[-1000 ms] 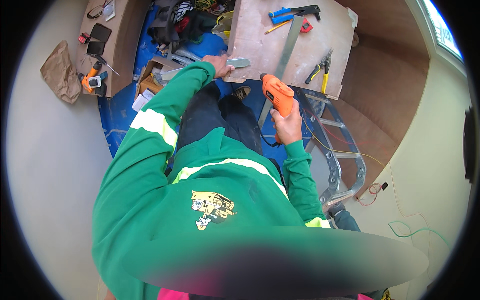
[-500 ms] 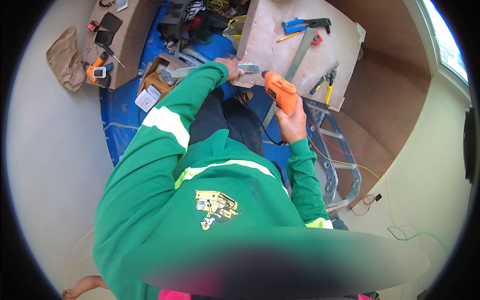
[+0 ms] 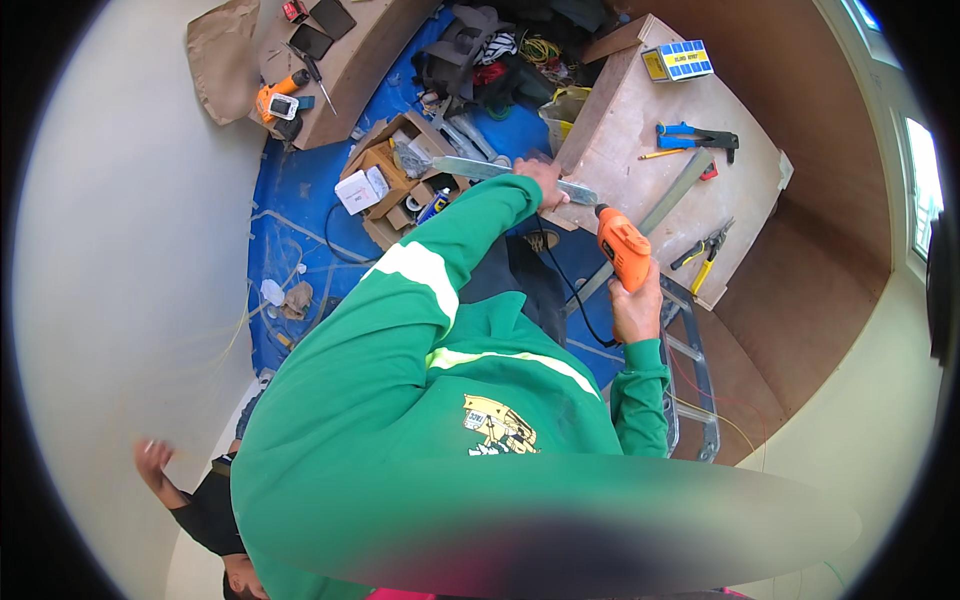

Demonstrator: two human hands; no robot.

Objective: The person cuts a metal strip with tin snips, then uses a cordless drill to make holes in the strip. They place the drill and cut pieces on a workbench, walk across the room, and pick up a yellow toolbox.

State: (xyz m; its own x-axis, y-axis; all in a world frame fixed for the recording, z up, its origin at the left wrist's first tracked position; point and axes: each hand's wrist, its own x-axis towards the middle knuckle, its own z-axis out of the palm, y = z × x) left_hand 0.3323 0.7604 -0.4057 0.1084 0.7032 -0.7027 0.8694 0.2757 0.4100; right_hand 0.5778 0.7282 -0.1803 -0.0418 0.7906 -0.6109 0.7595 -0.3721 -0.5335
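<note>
My left hand (image 3: 543, 184) grips a flat metal strip (image 3: 460, 167) at the near-left edge of a pale plywood top (image 3: 625, 130). In my right hand (image 3: 637, 310) is an orange corded drill (image 3: 625, 250), its nose at the right end of that strip; whether it touches is unclear. A second, longer strip (image 3: 672, 200) lies diagonally across the board behind the drill. On the board are a blue-handled tool (image 3: 678, 135), a pencil (image 3: 660, 154), yellow-handled snips (image 3: 710, 264) and a blue-yellow box (image 3: 685, 62).
Cardboard boxes (image 3: 385, 165) and debris sit on blue floor covering (image 3: 275, 240). A plywood bench (image 3: 365, 55) at top left carries tools. An aluminium ladder (image 3: 700, 390) stands beside the board. A co-worker (image 3: 210, 515) in black is at lower left, arm raised.
The view has swung, so the board, strip, drill and both my hands appear farther right. Much more of the co-worker at lower left has come into view. My grips are unchanged.
</note>
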